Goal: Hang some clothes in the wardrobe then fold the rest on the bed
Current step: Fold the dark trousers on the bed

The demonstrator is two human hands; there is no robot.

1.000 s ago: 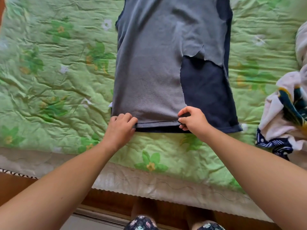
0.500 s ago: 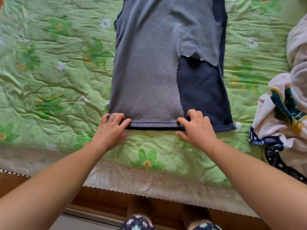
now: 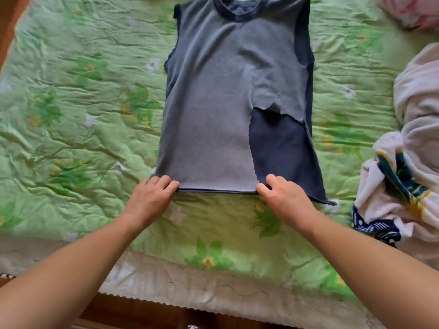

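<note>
Grey-blue shirt (image 3: pixel 213 103) is lying flat mid-frame on the green quilt (image 3: pixel 71 115) (neck at the top), and the left hand (image 3: pixel 148 198) and right hand (image 3: pixel 285 198) are pinching its bottom edge with curled fingers, probably to fold it up.

Blue-grey sleeveless shirt (image 3: pixel 213 103) spread flat, collar farthest from the viewer, on a green floral quilt (image 3: pixel 71 115), with the left hand (image 3: pixel 149 198) and right hand (image 3: pixel 287 198) each gripping its near hem with curled fingers; a heap of pale clothes (image 3: pixel 408 186) lies at right.
</note>
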